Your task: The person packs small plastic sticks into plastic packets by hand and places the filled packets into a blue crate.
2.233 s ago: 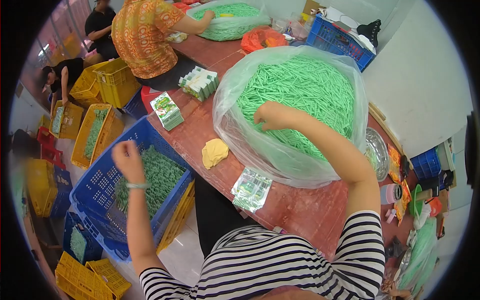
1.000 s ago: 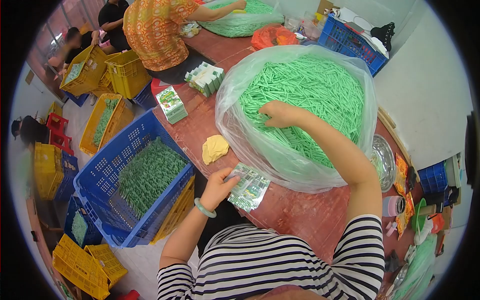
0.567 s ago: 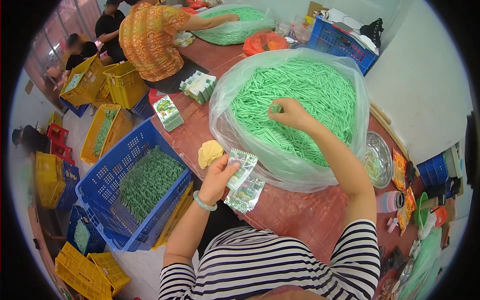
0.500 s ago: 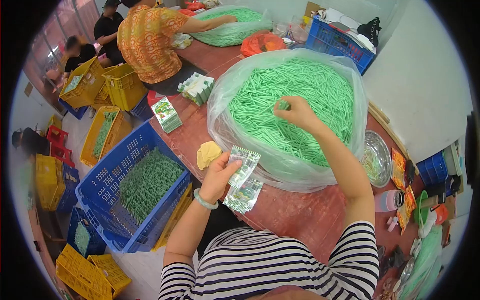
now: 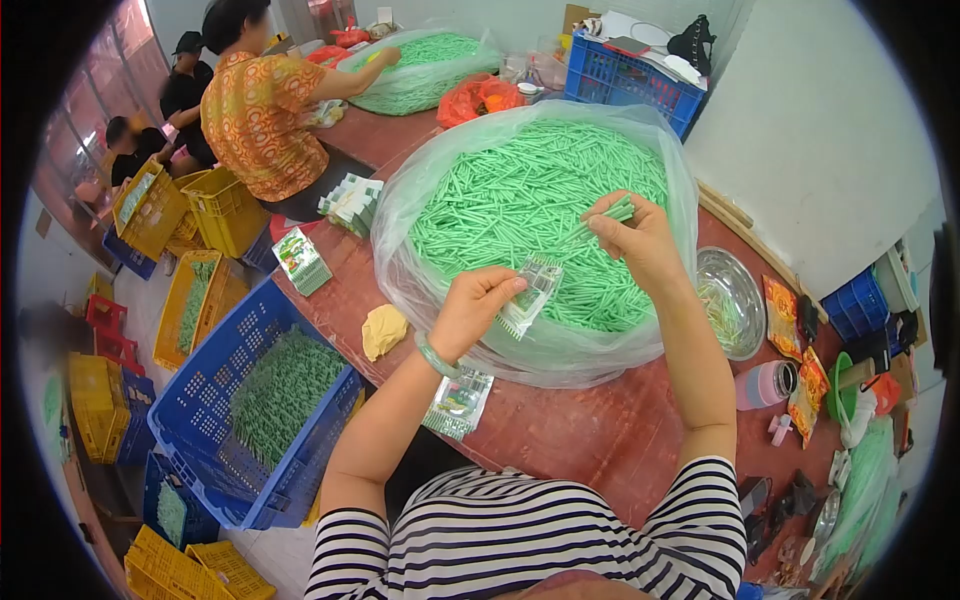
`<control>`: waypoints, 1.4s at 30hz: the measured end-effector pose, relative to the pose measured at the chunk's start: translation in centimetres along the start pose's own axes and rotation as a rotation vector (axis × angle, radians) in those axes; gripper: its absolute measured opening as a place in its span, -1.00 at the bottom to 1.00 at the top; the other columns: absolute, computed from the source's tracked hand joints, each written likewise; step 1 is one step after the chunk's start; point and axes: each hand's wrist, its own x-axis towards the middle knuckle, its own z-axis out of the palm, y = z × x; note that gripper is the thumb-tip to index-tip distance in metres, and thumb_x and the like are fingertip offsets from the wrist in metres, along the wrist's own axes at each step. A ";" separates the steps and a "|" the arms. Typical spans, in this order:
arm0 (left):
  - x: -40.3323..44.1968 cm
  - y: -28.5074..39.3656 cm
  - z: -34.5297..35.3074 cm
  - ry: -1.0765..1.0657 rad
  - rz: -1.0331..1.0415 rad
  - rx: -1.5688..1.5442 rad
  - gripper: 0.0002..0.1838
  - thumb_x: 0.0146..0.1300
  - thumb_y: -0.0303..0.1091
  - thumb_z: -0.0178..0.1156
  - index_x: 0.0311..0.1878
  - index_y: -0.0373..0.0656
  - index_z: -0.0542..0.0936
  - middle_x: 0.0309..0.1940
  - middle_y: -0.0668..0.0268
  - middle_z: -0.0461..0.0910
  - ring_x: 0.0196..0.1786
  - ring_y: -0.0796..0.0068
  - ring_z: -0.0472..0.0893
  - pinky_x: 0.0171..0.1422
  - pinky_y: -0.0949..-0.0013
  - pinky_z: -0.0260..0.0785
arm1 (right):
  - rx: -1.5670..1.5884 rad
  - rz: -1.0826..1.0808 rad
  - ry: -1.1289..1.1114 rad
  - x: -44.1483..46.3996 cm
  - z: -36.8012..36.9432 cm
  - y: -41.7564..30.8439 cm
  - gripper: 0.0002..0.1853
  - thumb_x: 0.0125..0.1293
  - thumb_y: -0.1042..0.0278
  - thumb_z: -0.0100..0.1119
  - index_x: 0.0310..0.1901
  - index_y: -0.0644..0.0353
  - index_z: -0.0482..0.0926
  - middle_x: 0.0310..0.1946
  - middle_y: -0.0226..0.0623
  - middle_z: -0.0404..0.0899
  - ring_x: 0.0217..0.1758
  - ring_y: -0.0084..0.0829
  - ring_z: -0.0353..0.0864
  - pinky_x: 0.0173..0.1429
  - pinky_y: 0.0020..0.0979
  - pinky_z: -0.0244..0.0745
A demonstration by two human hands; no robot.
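Over the near edge of a clear plastic bag full of green sticks [image 5: 520, 190], my left hand [image 5: 478, 310] pinches a silver-green packet [image 5: 535, 295]. My right hand [image 5: 640, 232] is closed round a few green sticks [image 5: 620, 211] above the pile, a little to the right of the packet. More packets [image 5: 461, 402] lie at the table's near edge, below my left wrist. A crumpled yellow cloth [image 5: 384, 332] rests left of the bag. Two stacks of packets, one upright [image 5: 301, 261] and one fanned [image 5: 351, 203], stand farther left.
A blue crate [image 5: 255, 400] of green filled packets stands left of the red table [image 5: 580, 430]. Right of the bag are a metal bowl [image 5: 730, 300], a pink bottle [image 5: 766, 385] and orange packets [image 5: 806, 400]. A co-worker [image 5: 262, 120] in orange sits at another bag [image 5: 420, 72].
My left hand has raised one packet from the table pile over the bag's edge. My right hand has lifted sticks from the heap and moved right. The view has shifted somewhat.
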 end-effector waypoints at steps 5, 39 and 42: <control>0.6 0.4 0.3 -0.081 0.044 0.038 -0.80 0.35 -0.38 0.21 -0.17 -0.35 0.67 -0.43 0.42 0.56 -0.35 0.69 0.42 -0.26 0.51 0.28 | -0.044 -0.019 -0.069 -0.3 -0.1 -0.7 -0.86 0.17 0.41 0.38 -0.26 0.20 0.63 -0.47 -0.45 0.59 -0.52 -0.71 0.43 -0.48 -0.64 0.27; 9.1 -0.1 5.1 0.001 -0.091 -0.475 -0.77 0.49 -0.26 0.01 -0.04 -0.16 0.58 -0.21 0.44 0.62 -0.19 0.67 0.54 -0.04 0.49 0.37 | -0.403 -0.020 -0.169 2.4 -2.9 0.8 -0.52 0.42 0.16 0.10 0.31 0.15 0.42 0.16 -0.24 0.45 0.11 -0.49 0.45 0.10 -0.42 0.45; 9.3 -0.2 4.4 -0.037 -0.105 -0.520 -0.79 0.42 -0.29 0.11 -0.03 -0.19 0.59 -0.20 0.41 0.65 -0.17 0.65 0.57 -0.05 0.48 0.39 | -0.405 -0.001 -0.173 2.8 -2.8 1.9 -0.59 0.39 0.24 0.15 0.21 0.21 0.49 -0.07 -0.30 0.55 -0.11 -0.52 0.51 -0.03 -0.45 0.47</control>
